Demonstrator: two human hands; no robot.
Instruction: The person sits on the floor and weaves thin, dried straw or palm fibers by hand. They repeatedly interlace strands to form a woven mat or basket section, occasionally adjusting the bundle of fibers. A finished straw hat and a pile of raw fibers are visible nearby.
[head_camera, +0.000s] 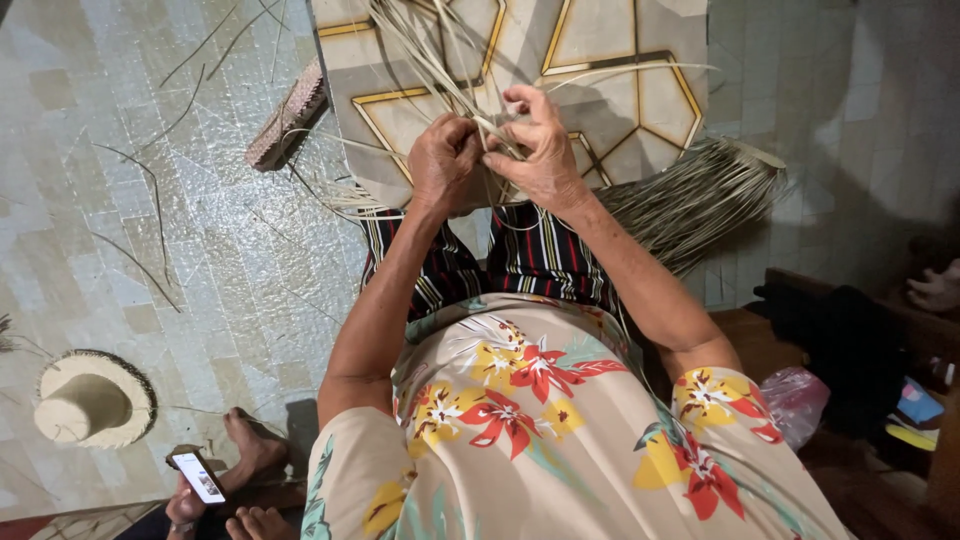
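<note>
Partly hidden, both the left hand (443, 160) and right hand (540, 150) pinched on pale straw strips (440, 55), weave unclear.

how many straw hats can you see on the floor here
1. A straw hat with a frayed, unfinished brim lies on the tiled floor at the lower left, near another person's foot. More could lie outside the view.

A home used as a craft space: pale tiled floor (200, 250) strewn with loose dry palm strips (150, 190), a bundle of cut straw-coloured fibres (690, 195), one unfinished woven straw hat (92, 398), a dark wooden bench (860, 330).
</note>
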